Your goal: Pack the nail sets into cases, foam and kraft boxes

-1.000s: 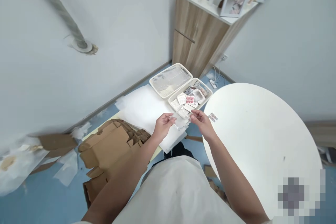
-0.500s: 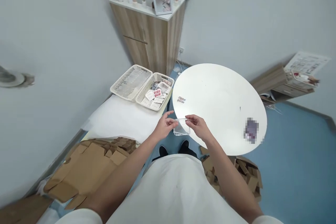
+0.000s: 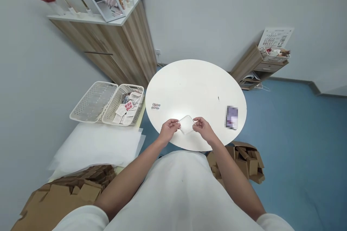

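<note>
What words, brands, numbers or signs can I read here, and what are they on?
None can be read.
Board on the right cabinet: markings too small to read.
Packs in a basket at left: any print too small.
Purple item on the table: pixelated, unreadable.
Clear case: no print visible.

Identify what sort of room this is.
Likely a packing or craft workroom: heaped brown cardboard boxes, a white lattice plastic basket of small packages, and a round white table with a square transparent case held over it.

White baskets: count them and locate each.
3: the far-left basket, the adjacent basket to its right, and the right-hand basket on the low cabinet. Others may be hidden.
</note>
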{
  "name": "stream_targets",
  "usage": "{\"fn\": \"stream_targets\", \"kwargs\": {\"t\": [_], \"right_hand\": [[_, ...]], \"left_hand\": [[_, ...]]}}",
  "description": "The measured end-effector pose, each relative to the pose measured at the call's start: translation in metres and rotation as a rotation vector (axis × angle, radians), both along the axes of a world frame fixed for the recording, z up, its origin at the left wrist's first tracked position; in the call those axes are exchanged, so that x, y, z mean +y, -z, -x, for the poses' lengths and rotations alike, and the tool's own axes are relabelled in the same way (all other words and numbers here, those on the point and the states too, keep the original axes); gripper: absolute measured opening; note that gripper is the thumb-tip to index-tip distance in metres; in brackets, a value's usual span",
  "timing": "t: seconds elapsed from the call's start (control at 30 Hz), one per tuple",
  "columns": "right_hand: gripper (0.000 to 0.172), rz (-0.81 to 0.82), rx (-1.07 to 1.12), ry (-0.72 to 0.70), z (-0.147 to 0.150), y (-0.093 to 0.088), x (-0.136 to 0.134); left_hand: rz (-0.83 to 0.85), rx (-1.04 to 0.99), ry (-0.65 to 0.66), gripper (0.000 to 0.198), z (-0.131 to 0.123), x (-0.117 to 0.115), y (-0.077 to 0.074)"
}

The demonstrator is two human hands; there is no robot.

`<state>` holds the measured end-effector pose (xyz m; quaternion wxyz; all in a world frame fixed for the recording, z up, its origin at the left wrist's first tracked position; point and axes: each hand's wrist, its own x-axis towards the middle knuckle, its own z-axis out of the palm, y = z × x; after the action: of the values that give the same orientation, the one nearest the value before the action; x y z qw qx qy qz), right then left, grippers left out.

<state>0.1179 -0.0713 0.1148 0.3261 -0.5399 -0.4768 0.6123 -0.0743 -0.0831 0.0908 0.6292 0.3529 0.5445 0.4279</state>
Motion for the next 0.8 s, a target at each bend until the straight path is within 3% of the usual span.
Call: {"fn": "stream_targets", "kwargs": {"t": [0.13,0.2,0.37,0.5,0.6,0.7,0.8], "right_hand": [[0.044,0.002,-0.074,-0.148,-0.027,0.002,0.012],[0.045,-0.023,-0.107,-0.110,-0.037,0.003,0.020],[0.025,0.042,-0.132,-0.027,-0.057,0.012,0.035],[0.021,0.119,0.016,0.081,-0.062,0.024,0.030],[0.021,0.174,0.072,0.068,-0.060,0.032,0.020],[0.027,0.155,-0.012,0.023,-0.057,0.034,0.013],[0.050,0.013,-0.197,-0.019,-0.057,0.027,0.009]], "left_hand": [[-0.027,0.038,0.004,0.032,-0.025,0.024,0.003],[-0.035,0.056,0.045,0.032,-0.037,0.033,0.004],[-0.002,0.081,0.115,0.035,-0.061,0.044,0.005],[0.084,0.027,0.091,0.040,-0.068,0.041,0.009],[0.140,-0.003,0.124,0.039,-0.069,0.039,0.016],[0.126,0.005,0.130,0.043,-0.066,0.043,0.023],[0.089,0.007,0.157,0.044,-0.062,0.048,0.025]]}}
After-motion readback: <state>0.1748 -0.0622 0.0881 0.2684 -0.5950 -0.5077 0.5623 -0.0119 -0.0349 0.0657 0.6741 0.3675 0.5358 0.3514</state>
